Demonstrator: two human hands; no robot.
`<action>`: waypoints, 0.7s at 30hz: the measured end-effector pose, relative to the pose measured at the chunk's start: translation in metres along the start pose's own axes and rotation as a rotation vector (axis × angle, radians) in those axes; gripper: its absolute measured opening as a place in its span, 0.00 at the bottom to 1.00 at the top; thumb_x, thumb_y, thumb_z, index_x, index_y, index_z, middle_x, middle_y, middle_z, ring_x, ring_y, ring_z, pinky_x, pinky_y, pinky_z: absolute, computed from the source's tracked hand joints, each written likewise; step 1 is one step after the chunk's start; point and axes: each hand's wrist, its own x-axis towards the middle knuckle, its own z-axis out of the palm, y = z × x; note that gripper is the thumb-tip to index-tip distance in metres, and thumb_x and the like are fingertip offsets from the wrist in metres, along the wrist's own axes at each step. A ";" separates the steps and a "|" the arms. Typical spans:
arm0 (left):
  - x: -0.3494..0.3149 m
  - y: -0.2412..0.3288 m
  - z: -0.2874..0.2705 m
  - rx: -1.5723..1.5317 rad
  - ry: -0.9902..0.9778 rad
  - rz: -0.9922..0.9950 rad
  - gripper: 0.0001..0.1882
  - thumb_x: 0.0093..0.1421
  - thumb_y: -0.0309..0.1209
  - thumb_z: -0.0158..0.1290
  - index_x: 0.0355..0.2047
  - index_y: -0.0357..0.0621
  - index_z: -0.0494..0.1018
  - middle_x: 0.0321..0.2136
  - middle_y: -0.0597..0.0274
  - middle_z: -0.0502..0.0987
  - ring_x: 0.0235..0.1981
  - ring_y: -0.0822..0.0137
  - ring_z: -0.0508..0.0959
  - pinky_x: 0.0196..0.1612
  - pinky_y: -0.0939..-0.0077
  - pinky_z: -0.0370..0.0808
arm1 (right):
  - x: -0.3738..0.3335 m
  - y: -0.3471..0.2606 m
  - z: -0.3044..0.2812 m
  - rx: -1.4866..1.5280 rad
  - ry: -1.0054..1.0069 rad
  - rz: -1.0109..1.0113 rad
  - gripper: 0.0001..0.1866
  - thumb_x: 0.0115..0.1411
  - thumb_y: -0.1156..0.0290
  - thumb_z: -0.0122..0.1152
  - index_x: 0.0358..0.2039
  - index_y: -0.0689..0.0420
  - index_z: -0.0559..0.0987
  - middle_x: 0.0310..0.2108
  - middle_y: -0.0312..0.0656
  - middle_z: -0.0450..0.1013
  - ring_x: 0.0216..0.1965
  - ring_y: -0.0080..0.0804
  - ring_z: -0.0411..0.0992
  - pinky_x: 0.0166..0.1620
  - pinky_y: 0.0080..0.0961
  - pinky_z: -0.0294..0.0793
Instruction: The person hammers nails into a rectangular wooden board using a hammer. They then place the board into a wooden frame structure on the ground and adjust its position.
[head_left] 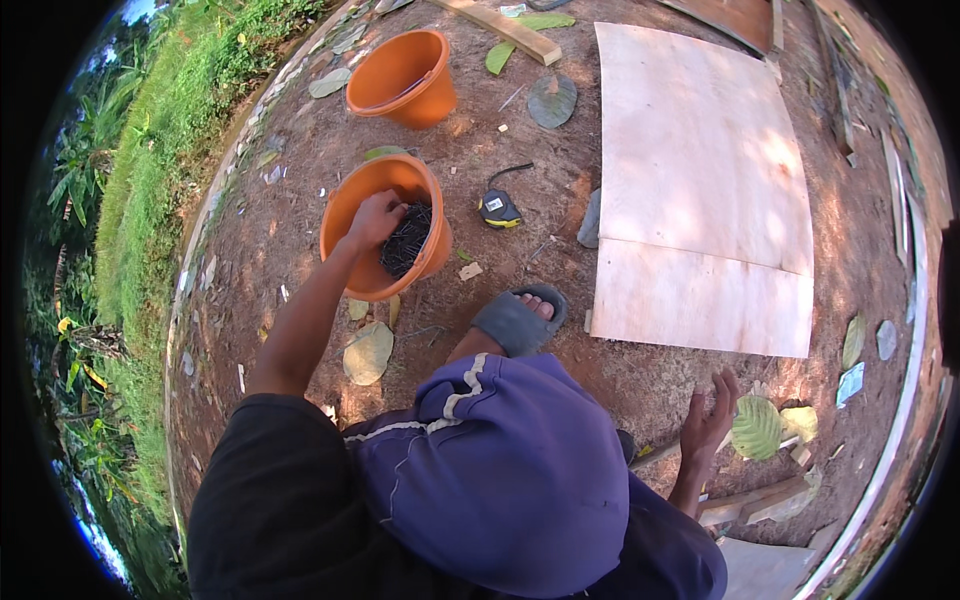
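Observation:
My left hand (377, 219) reaches down into the nearer orange bucket (345, 205), its fingers curled in against a heap of thin dark nails (407, 243). The fingertips are partly hidden, so how many nails they grip does not show. Off to the lower right, my right hand (708, 420) hangs over the ground with its fingers apart and nothing in them. It is just below the near edge of a pale plywood sheet (705, 170) and beside a large green leaf (757, 428).
A second orange bucket (428, 98) stands farther off. Between buckets and plywood lies a black and yellow tape measure (499, 209). A wooden plank (505, 32) lies at the far side, more timber (765, 500) at lower right. My sandalled foot (522, 320) is near the plywood.

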 end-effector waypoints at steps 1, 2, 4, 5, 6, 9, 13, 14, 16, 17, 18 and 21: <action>0.001 0.002 0.005 0.090 -0.038 0.047 0.11 0.59 0.28 0.56 0.41 0.39 0.78 0.39 0.42 0.80 0.45 0.42 0.80 0.53 0.54 0.76 | 0.001 -0.004 0.001 0.008 0.003 -0.018 0.17 0.65 0.71 0.59 0.52 0.64 0.75 0.59 0.59 0.69 0.61 0.59 0.66 0.63 0.52 0.64; 0.001 0.004 0.008 0.182 -0.076 0.097 0.11 0.59 0.28 0.57 0.41 0.39 0.78 0.40 0.42 0.79 0.46 0.42 0.79 0.53 0.53 0.76 | 0.002 -0.008 0.003 0.017 0.008 -0.034 0.17 0.64 0.71 0.60 0.52 0.64 0.75 0.59 0.59 0.69 0.61 0.59 0.66 0.63 0.52 0.64; 0.005 0.016 0.016 0.194 -0.090 0.062 0.11 0.59 0.29 0.56 0.42 0.39 0.78 0.41 0.42 0.79 0.47 0.41 0.79 0.53 0.52 0.75 | 0.001 -0.009 -0.002 0.001 0.005 -0.010 0.18 0.64 0.71 0.61 0.52 0.64 0.75 0.59 0.59 0.69 0.61 0.59 0.66 0.64 0.52 0.64; 0.006 0.020 0.018 0.202 -0.099 0.047 0.12 0.59 0.29 0.56 0.42 0.40 0.78 0.42 0.42 0.78 0.47 0.41 0.78 0.53 0.51 0.75 | 0.000 -0.009 -0.004 -0.006 0.005 0.006 0.18 0.63 0.72 0.61 0.52 0.64 0.75 0.59 0.59 0.69 0.61 0.59 0.66 0.64 0.52 0.63; 0.007 0.007 0.017 0.190 -0.100 0.032 0.12 0.59 0.30 0.57 0.42 0.39 0.78 0.43 0.42 0.78 0.48 0.41 0.78 0.53 0.50 0.75 | 0.000 -0.013 -0.005 0.012 0.007 0.014 0.18 0.63 0.72 0.61 0.53 0.63 0.75 0.59 0.59 0.69 0.62 0.60 0.66 0.64 0.52 0.63; 0.005 -0.006 0.016 0.178 -0.090 0.108 0.13 0.61 0.33 0.57 0.42 0.38 0.78 0.43 0.42 0.78 0.48 0.41 0.78 0.52 0.49 0.75 | -0.007 -0.014 -0.004 0.035 0.006 0.069 0.18 0.64 0.69 0.63 0.52 0.62 0.76 0.59 0.58 0.69 0.63 0.58 0.66 0.65 0.49 0.64; 0.004 0.048 0.020 0.292 -0.156 -0.104 0.15 0.65 0.38 0.52 0.41 0.39 0.79 0.45 0.42 0.79 0.47 0.40 0.79 0.51 0.48 0.75 | -0.019 -0.008 -0.011 0.038 0.025 0.140 0.18 0.62 0.70 0.64 0.51 0.62 0.76 0.58 0.57 0.70 0.61 0.57 0.68 0.62 0.46 0.69; 0.004 0.052 0.016 0.330 -0.159 -0.134 0.15 0.66 0.38 0.51 0.42 0.39 0.79 0.45 0.41 0.79 0.48 0.41 0.79 0.52 0.48 0.75 | -0.021 -0.012 -0.007 0.062 0.030 0.143 0.18 0.62 0.70 0.65 0.51 0.62 0.76 0.58 0.57 0.70 0.61 0.57 0.68 0.61 0.45 0.69; 0.008 0.056 0.013 0.393 -0.162 -0.193 0.15 0.66 0.38 0.50 0.43 0.40 0.78 0.46 0.41 0.80 0.49 0.41 0.79 0.52 0.48 0.75 | -0.026 -0.014 0.000 0.086 0.064 0.118 0.18 0.60 0.71 0.66 0.49 0.62 0.77 0.57 0.56 0.71 0.59 0.57 0.70 0.60 0.45 0.71; 0.012 0.049 0.014 0.398 -0.149 -0.207 0.15 0.67 0.38 0.49 0.44 0.40 0.78 0.47 0.41 0.80 0.50 0.41 0.79 0.53 0.48 0.75 | -0.029 -0.016 0.004 0.116 0.061 0.129 0.18 0.60 0.71 0.65 0.50 0.62 0.77 0.57 0.56 0.71 0.59 0.57 0.70 0.60 0.45 0.70; 0.018 0.034 0.014 0.406 -0.134 -0.225 0.15 0.67 0.38 0.48 0.44 0.41 0.77 0.47 0.41 0.80 0.50 0.41 0.79 0.53 0.48 0.75 | -0.031 -0.020 0.008 0.151 0.055 0.136 0.18 0.61 0.70 0.65 0.50 0.62 0.77 0.57 0.56 0.71 0.60 0.56 0.69 0.61 0.45 0.70; 0.032 0.016 0.027 0.302 -0.117 -0.259 0.15 0.68 0.37 0.45 0.46 0.42 0.76 0.47 0.41 0.80 0.51 0.41 0.79 0.54 0.48 0.75 | -0.042 -0.023 0.014 0.156 0.050 0.146 0.17 0.60 0.69 0.66 0.49 0.61 0.78 0.57 0.55 0.71 0.59 0.56 0.70 0.60 0.45 0.71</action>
